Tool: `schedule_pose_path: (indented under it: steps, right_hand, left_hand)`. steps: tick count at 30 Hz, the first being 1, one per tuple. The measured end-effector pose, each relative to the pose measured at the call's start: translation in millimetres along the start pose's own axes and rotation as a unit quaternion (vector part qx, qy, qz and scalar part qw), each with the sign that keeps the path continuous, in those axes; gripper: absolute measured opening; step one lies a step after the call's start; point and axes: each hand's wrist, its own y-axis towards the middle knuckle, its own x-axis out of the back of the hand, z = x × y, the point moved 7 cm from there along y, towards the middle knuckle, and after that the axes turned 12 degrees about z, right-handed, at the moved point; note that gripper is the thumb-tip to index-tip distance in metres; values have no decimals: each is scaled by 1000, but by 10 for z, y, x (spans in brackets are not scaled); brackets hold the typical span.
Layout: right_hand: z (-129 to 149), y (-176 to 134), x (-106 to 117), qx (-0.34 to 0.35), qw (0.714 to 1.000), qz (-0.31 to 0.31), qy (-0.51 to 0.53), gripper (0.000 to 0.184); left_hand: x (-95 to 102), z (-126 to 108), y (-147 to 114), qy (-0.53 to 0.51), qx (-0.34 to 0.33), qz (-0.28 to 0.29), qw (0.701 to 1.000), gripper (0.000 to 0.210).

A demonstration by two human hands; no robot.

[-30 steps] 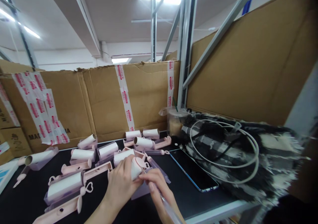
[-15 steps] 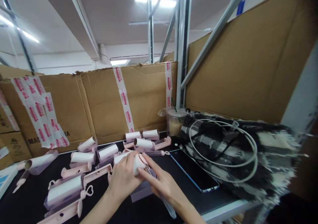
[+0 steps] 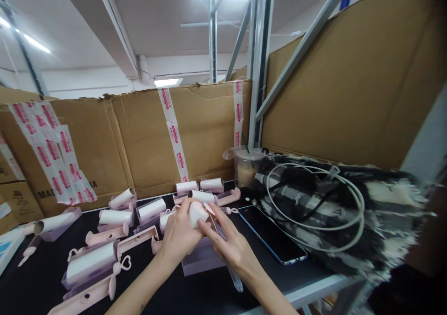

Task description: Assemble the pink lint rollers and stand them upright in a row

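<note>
My left hand (image 3: pixel 179 233) is closed around a white lint roller roll (image 3: pixel 196 215), its end turned toward my right hand. My right hand (image 3: pixel 233 249) grips a slim tool with a translucent handle (image 3: pixel 235 278), which juts out below the palm. The tool's thin metal part points at the roll's end, where a small pale flap stands up by my right fingertips. Whether the tool is a knife I cannot tell. Under both hands lies a clear purple cover (image 3: pixel 201 260). Left of them are a pink handle (image 3: pixel 87 297) and another white roll (image 3: pixel 91 264) in a purple cover.
Several more rolls, covers and pink handles spread over the black table (image 3: pixel 146 277). On the right lie a phone (image 3: pixel 274 236), a coiled white cable (image 3: pixel 358 208) and a black-and-white fringed cloth (image 3: pixel 380 222). A drink cup (image 3: pixel 246 170) stands before the cardboard wall (image 3: pixel 209 128).
Both hands have risen slightly with the roll. A pale flap now stands up at the roll's end, and more of the purple cover beneath shows. The view has shifted a little.
</note>
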Motion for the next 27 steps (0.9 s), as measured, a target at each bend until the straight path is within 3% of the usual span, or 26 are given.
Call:
schedule_pose_path:
  steps: [5, 11, 16, 18, 20, 22, 23, 25, 27]
  right_hand:
    - [29, -71, 88, -13, 999, -32, 20, 67]
    - [4, -132, 38, -27, 995, -34, 85, 50]
    - [0, -101, 23, -42, 992, -42, 110, 49]
    - [4, -108, 15, -47, 990, -43, 129, 51]
    - [-69, -152, 36, -78, 983, -64, 154, 52]
    - [-234, -226, 88, -121, 971, -96, 182, 50]
    - [-343, -264, 117, -140, 965, -108, 194, 48]
    - [-582, -325, 155, -159, 958, -104, 214, 44]
    - [-839, -384, 166, -172, 955, -89, 224, 40]
  left_hand:
    - [-123, 55, 17, -149, -30, 19, 988, 35]
    - [-240, 82, 18, -247, -77, 104, 960, 36]
    - [-233, 133, -30, -330, -47, 70, 940, 34]
    - [-215, 171, -37, -398, -22, 69, 915, 34]
    - [-144, 263, -26, -487, 22, 56, 871, 36]
    - [34, 400, -3, -545, 50, -4, 837, 38]
    - [151, 468, 8, -544, 51, -43, 836, 40]
    - [343, 563, 21, -487, 48, -87, 868, 45]
    - [401, 590, 24, -390, 56, -67, 917, 46]
